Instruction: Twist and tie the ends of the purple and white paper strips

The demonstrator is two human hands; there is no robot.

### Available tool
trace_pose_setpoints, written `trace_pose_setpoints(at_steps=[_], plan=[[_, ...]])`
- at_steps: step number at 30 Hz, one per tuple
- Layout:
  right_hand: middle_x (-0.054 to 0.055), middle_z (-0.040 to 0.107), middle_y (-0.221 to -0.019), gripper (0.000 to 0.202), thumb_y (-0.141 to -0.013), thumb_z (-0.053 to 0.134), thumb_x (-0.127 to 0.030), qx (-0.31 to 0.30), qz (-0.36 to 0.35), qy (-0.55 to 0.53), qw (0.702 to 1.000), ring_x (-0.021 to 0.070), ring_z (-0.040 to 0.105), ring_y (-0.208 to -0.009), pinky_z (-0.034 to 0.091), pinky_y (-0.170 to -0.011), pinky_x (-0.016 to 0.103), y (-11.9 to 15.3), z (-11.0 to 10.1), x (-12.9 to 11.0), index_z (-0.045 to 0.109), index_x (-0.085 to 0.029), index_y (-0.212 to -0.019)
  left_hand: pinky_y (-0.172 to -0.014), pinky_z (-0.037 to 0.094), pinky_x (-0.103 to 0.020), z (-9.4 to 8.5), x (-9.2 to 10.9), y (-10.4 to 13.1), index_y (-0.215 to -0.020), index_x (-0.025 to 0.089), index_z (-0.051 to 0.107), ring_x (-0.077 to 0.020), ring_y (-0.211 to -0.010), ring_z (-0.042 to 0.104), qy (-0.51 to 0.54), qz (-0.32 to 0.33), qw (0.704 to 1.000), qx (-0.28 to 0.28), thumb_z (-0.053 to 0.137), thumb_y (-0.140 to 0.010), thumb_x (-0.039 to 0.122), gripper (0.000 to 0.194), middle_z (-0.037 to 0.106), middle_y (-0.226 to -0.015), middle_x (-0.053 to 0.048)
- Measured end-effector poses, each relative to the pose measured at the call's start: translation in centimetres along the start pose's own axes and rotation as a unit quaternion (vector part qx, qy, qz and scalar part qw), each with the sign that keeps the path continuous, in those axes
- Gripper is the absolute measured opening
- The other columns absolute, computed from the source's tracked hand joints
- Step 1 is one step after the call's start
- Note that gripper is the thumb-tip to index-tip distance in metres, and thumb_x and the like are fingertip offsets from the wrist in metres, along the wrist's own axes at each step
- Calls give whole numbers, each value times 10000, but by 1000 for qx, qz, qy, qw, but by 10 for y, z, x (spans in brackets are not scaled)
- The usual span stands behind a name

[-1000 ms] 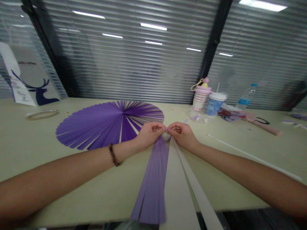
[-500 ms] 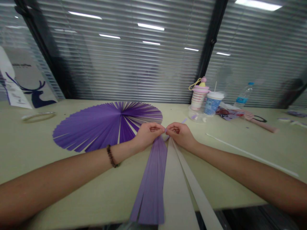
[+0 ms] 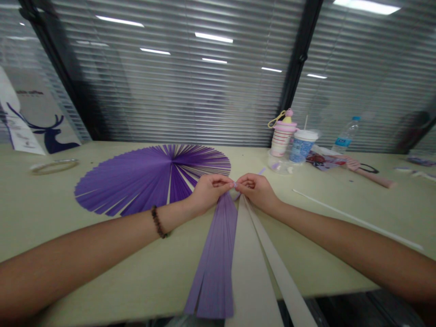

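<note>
My left hand is closed in a pinch at the narrow top of a bundle of light purple paper strips. Facing it, fingertips almost touching, my right hand pinches the top end of white paper strips. Both sets of strips fan downward and hang past the table's front edge. A small lilac bit shows between the fingertips; its shape is too small to make out. Behind my left hand lies a large round fan of dark purple strips, spread flat in a pleated disc.
A striped cup, a blue-and-white cup and a water bottle stand at the back right. A thin white strip lies beyond my right forearm. Left are a roll of tape and a deer-print bag.
Almost nothing differs. Both hands stay pinched at the same place, with only a slight shift of the fingertips.
</note>
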State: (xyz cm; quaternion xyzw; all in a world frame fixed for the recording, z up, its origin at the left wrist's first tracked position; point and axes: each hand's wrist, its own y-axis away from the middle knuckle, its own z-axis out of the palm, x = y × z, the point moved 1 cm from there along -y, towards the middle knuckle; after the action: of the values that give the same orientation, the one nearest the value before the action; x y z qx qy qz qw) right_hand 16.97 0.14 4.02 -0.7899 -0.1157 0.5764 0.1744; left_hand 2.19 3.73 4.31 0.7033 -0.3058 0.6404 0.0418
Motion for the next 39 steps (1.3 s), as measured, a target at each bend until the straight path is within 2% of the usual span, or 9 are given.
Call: trace_pose_setpoints(at_steps=[6,16,24,31,39], plan=[[18,591,-631,109,-664,573,-234,-17,-23,11,1000,89,534,-541,425,-517,200,2,2,-3,574,-129,-695,-514,384,-178,-1,-2,-2,-723,123,597,-81,-566,504,-12,13,1000,9,564,-685,261,147,592,-655,-12],[22,596,-655,130,-678,568,-257,-37,-31,-7,999,92,544,-564,435,-534,204,2,2,-1,572,-132,-713,-454,349,-167,2,3,-1,-696,141,566,-54,-448,453,26,-11,1000,14,598,-655,216,92,550,-526,27],[24,598,-664,124,-686,560,-250,-39,-36,7,999,94,543,-568,434,-537,207,2,2,-1,572,-133,-726,-494,386,-193,1,4,0,-731,144,645,-81,-487,491,-15,-22,1000,14,585,-646,210,123,587,-536,9],[33,595,-645,124,-684,564,-250,-6,-32,38,999,100,537,-554,424,-519,207,0,1,0,566,-128,-706,-526,404,-191,2,3,0,-745,131,640,-94,-574,535,6,-22,1000,13,617,-633,246,162,639,-685,-33],[32,592,-641,121,-695,549,-245,-3,-43,80,996,100,533,-555,421,-523,205,0,0,1,564,-125,-697,-537,392,-177,-1,-2,-2,-748,121,605,-82,-592,522,-13,-3,1000,4,590,-665,249,154,611,-688,-20]])
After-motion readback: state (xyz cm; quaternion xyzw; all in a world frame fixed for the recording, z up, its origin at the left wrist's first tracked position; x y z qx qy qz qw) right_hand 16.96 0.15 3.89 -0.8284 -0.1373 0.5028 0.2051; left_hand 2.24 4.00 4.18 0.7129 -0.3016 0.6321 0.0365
